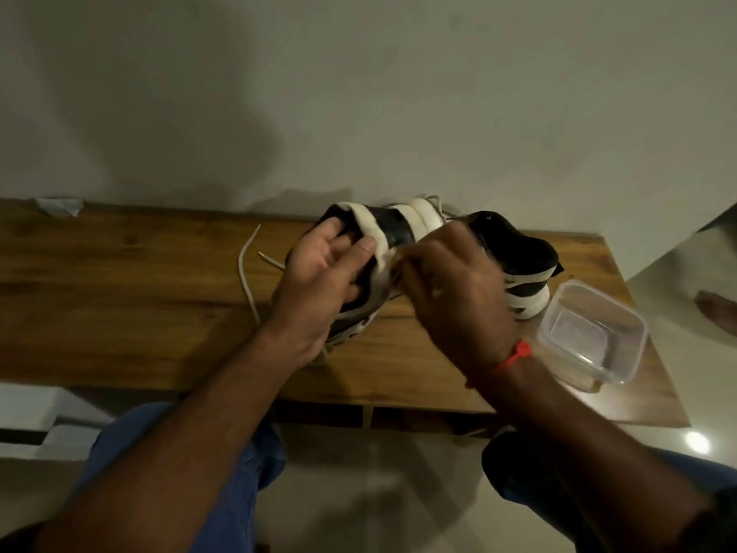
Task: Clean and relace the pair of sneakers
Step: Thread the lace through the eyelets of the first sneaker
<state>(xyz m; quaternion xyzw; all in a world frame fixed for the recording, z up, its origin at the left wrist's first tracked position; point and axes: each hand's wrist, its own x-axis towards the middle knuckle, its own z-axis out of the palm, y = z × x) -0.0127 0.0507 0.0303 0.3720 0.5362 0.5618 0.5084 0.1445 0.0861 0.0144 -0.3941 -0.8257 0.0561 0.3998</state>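
A black and white sneaker (393, 227) is tipped on its side on the wooden table (131, 297), sole turned up. My left hand (323, 273) grips it, fingers inside the opening and thumb on the white sole edge. My right hand (450, 281) is curled against the sole beside the left thumb; something pale shows at its fingertips, too blurred to name. The second sneaker (522, 257) stands upright just behind my right hand. A loose white lace (245, 273) lies on the table left of the held shoe.
A clear plastic container (594, 333) holding a little water sits at the table's right front corner. A grey scrap (58, 205) lies at the back left edge by the wall. My knees are under the table's front edge.
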